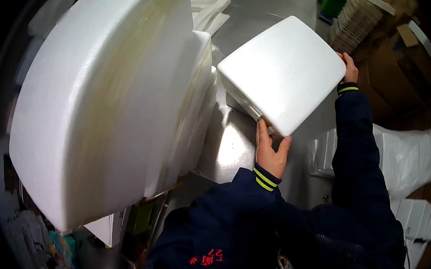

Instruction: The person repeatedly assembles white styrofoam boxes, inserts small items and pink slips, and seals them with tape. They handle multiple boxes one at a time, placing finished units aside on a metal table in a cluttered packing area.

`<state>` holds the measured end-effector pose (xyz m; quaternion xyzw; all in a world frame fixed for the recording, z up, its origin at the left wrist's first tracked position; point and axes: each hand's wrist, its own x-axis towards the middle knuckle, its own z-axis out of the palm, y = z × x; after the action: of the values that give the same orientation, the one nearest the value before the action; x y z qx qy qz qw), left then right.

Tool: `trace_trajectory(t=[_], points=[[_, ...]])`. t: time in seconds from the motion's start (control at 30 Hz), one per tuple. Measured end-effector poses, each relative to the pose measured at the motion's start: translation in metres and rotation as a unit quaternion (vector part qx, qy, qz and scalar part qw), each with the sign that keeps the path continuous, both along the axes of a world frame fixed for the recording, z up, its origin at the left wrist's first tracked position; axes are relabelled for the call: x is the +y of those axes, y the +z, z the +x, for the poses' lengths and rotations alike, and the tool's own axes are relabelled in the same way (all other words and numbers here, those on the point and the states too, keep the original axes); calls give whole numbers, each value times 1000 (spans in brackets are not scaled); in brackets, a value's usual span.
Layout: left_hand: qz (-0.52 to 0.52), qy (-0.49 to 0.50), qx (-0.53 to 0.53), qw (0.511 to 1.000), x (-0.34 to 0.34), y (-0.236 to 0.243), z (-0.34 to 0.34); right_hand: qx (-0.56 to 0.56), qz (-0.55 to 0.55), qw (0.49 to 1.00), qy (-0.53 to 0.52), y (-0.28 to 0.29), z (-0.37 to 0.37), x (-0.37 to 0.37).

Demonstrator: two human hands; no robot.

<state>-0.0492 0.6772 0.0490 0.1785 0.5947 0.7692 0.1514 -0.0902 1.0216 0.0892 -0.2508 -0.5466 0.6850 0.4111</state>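
A white foam box (284, 72) with its flat lid side up is held over the steel table (232, 148). My left hand (269, 150) grips its near corner, thumb on the edge. My right hand (349, 69) holds the far right edge, mostly hidden behind the box. Both arms wear dark blue sleeves with yellow-striped cuffs.
A tall stack of large white foam boxes (109, 92) fills the left and leans close to the held box. Flat foam lids (212, 6) lie at the back. A ribbed stack of trays (359, 17) stands at right, white plastic-wrapped packs (407, 153) below it.
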Motion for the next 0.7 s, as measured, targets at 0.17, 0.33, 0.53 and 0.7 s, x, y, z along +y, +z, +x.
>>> trace_trajectory(t=[0.17, 0.33, 0.53, 0.7], points=[[-152, 29, 87, 984, 22, -49, -30, 7, -94, 986, 135, -102, -79, 102], [-50, 255, -150, 954, 25, -132, -93, -32, -253, 932, 257, -146, -96, 104], [139, 213, -283, 925, 65, -134, -174, -83, -201, 934, 284, -203, -103, 86], [148, 284, -238, 917, 75, -119, -152, -103, -230, 919, 304, -202, -91, 69]])
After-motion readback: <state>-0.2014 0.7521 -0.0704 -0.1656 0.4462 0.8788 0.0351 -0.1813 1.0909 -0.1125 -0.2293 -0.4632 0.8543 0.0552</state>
